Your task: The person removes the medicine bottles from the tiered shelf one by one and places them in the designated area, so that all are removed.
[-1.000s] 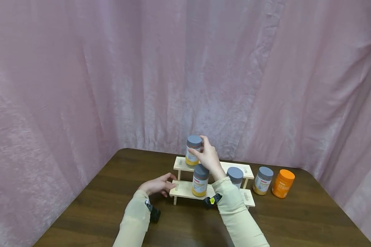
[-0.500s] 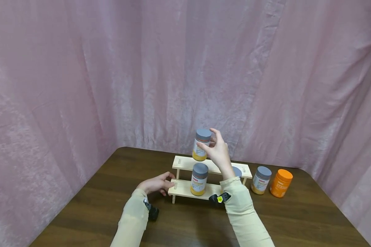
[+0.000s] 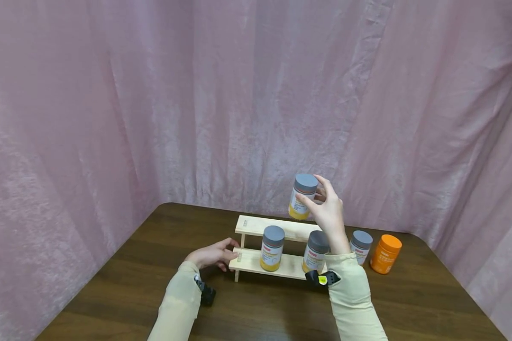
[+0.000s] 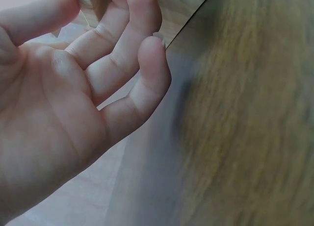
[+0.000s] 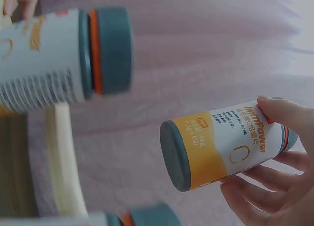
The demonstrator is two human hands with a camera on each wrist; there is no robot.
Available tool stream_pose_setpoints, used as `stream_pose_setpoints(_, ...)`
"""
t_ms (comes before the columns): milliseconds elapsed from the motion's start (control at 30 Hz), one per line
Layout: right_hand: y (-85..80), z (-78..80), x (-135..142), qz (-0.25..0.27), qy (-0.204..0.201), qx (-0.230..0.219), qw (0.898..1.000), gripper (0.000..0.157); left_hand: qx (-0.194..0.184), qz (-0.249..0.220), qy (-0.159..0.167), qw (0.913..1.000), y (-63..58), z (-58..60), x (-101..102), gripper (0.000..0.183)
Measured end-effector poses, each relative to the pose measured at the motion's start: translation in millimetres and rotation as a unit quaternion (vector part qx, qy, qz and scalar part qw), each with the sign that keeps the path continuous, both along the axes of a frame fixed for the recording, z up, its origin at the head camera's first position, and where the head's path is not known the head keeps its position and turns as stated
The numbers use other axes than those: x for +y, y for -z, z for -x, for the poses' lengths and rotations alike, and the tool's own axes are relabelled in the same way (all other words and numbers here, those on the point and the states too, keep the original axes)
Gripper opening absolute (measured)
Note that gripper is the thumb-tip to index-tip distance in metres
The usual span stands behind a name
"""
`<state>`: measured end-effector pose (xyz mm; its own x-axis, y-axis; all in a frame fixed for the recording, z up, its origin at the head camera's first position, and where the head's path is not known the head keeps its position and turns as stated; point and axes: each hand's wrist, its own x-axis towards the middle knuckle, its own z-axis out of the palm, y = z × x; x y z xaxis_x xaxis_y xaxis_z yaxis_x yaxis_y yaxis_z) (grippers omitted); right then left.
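My right hand (image 3: 330,210) grips a vitamin C tablet bottle (image 5: 216,145) with a grey lid and a white and yellow label. In the head view this bottle is raised, apart from the upper board of a two-tier wooden shelf (image 3: 256,225). At the left end of the lower board, my left hand (image 3: 211,254) holds the shelf between thumb and fingers; in the left wrist view the contact is mostly cut off at the top. Two similar bottles stand upright on the lower board, one left (image 3: 272,248) and one right (image 3: 315,253), the latter near my right forearm.
On the table (image 3: 123,293), right of the shelf, stand another grey-lidded bottle (image 3: 361,246), partly behind my right forearm, and an orange bottle (image 3: 385,255). A pink curtain (image 3: 222,118) hangs behind the table. The shelf's right end is hidden by my right arm.
My right hand has lifted the bottle off the left part of the upper board and carried it to the right. My left hand stays at the shelf's left end.
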<state>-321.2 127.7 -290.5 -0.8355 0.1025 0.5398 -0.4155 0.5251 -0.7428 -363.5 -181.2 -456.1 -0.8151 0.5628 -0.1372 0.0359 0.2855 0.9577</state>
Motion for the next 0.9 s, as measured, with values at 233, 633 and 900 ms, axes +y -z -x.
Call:
stream_pose_setpoints(233, -3.9, -13.4, 34, 0.021, 0.057, 0.042, 0.997, 0.068, -0.001, 0.001, 0.006, 1.0000, -3.9, -2.7, -1, 0.041)
stream_pose_setpoints(633, 3.9, -43.6, 82, 0.025, 0.134, 0.053, 0.989, 0.068, -0.001, 0.001, 0.009, 1.0000, -6.8, -5.7, -1, 0.041)
stream_pose_setpoints(900, 11.8, -49.6, 106, 0.014, 0.166, 0.016, 0.986, 0.070, -0.007, 0.002, 0.008, 0.9999, -4.8, -5.7, -1, 0.041)
